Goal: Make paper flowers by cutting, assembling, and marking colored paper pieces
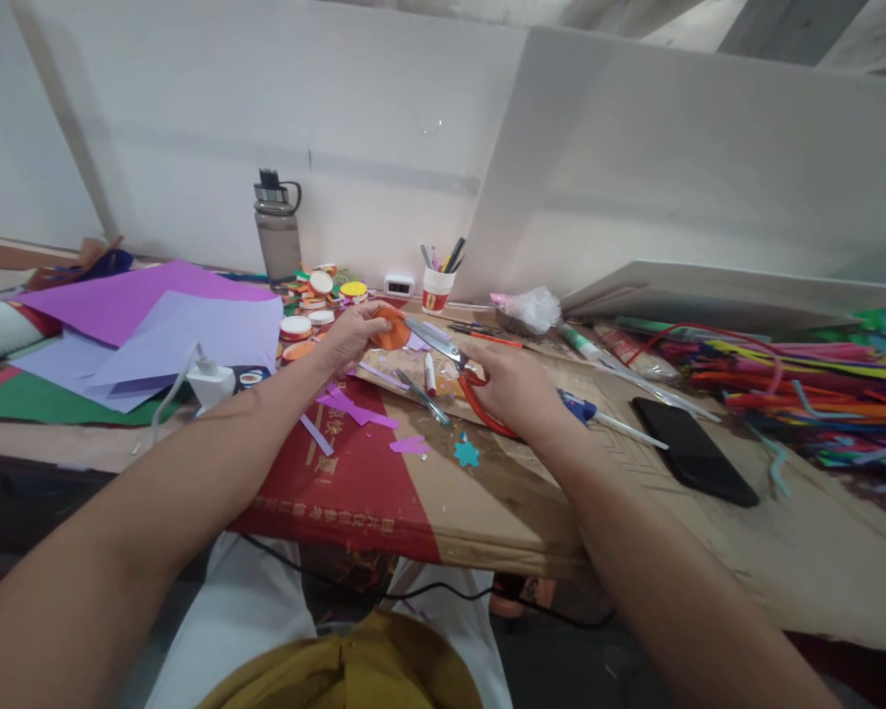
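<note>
My left hand point(350, 337) pinches a round orange paper piece point(393, 332) above the cardboard. In my right hand point(506, 379) is a pair of scissors point(435, 341) with red handles, its blades pointing left toward the orange piece. The tips reach the edge of that piece; whether they are cutting into it I cannot tell. Below my hands lie purple paper scraps point(361, 407), a red-and-white marker point(429, 374) and a turquoise flower-shaped cutout point(467, 451). Behind my left hand, several round pieces with white and yellow tops point(320, 284) are piled up.
Purple and lilac paper sheets point(184, 335) lie at left by a white charger point(211, 382). A water bottle point(278, 236) and a paper cup of pens point(438, 289) stand at the back. On the right are a black phone point(694, 450) and colourful pipe cleaners point(819, 384).
</note>
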Action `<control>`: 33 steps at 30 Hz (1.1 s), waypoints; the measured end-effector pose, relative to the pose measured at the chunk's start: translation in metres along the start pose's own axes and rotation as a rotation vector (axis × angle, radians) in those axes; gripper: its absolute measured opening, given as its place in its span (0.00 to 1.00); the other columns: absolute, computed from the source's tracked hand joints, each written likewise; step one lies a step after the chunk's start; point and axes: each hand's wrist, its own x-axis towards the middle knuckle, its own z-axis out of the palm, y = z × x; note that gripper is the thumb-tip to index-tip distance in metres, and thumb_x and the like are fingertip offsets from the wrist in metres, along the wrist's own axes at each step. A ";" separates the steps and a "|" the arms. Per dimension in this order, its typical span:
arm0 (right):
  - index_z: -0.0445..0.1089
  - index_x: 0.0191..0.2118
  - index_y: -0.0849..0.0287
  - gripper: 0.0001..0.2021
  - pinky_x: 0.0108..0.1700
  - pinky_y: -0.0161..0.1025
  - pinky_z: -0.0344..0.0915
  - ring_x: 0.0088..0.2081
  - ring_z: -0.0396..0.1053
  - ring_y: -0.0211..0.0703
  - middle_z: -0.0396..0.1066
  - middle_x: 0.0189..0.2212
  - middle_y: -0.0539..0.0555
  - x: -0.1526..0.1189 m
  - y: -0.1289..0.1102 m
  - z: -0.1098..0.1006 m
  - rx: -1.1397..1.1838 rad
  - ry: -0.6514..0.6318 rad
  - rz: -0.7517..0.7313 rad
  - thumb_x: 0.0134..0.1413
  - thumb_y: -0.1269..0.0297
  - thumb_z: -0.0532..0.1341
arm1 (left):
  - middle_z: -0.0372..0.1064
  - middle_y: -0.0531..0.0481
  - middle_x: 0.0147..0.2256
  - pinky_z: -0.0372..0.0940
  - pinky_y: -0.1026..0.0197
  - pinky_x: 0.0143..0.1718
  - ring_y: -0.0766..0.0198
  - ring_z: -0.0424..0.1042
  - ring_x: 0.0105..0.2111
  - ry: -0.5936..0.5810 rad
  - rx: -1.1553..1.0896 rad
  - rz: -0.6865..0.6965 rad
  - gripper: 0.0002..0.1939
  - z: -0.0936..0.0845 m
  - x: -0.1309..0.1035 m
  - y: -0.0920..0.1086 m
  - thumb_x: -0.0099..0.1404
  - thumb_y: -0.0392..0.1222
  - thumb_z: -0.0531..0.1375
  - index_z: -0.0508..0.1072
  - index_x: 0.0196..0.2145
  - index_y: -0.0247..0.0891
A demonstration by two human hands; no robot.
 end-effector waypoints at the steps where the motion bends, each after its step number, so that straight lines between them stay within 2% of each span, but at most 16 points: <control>1: 0.68 0.56 0.51 0.20 0.40 0.40 0.63 0.42 0.72 0.50 0.75 0.44 0.56 -0.001 -0.001 0.001 -0.009 0.022 0.013 0.58 0.63 0.56 | 0.72 0.53 0.26 0.63 0.68 0.27 0.69 0.70 0.24 0.008 -0.011 -0.002 0.11 0.001 0.000 0.001 0.44 0.32 0.62 0.73 0.29 0.33; 10: 0.67 0.56 0.50 0.20 0.33 0.38 0.57 0.38 0.71 0.48 0.74 0.42 0.55 -0.005 -0.006 0.003 -0.094 0.118 0.067 0.58 0.61 0.57 | 0.72 0.54 0.28 0.64 0.67 0.30 0.68 0.70 0.28 0.040 -0.038 0.065 0.13 0.005 -0.001 0.001 0.43 0.33 0.63 0.74 0.31 0.33; 22: 0.67 0.56 0.50 0.20 0.35 0.38 0.59 0.38 0.71 0.48 0.75 0.42 0.56 -0.004 -0.005 0.001 -0.075 0.075 0.030 0.58 0.63 0.56 | 0.73 0.53 0.26 0.64 0.68 0.29 0.69 0.71 0.26 0.014 -0.125 0.017 0.10 0.007 -0.002 0.003 0.44 0.30 0.62 0.74 0.29 0.33; 28: 0.67 0.57 0.49 0.21 0.35 0.39 0.59 0.38 0.71 0.50 0.76 0.41 0.56 -0.003 -0.007 -0.004 -0.080 0.022 0.043 0.58 0.63 0.55 | 0.73 0.53 0.26 0.64 0.68 0.30 0.70 0.71 0.25 0.025 -0.099 -0.007 0.10 0.008 -0.003 0.004 0.44 0.30 0.61 0.74 0.29 0.32; 33: 0.70 0.52 0.51 0.17 0.34 0.39 0.59 0.38 0.72 0.50 0.76 0.40 0.56 -0.003 -0.008 -0.004 -0.071 0.021 0.019 0.58 0.64 0.54 | 0.74 0.53 0.24 0.64 0.68 0.28 0.70 0.70 0.24 0.019 -0.073 -0.024 0.09 0.007 -0.003 0.004 0.43 0.30 0.62 0.74 0.27 0.32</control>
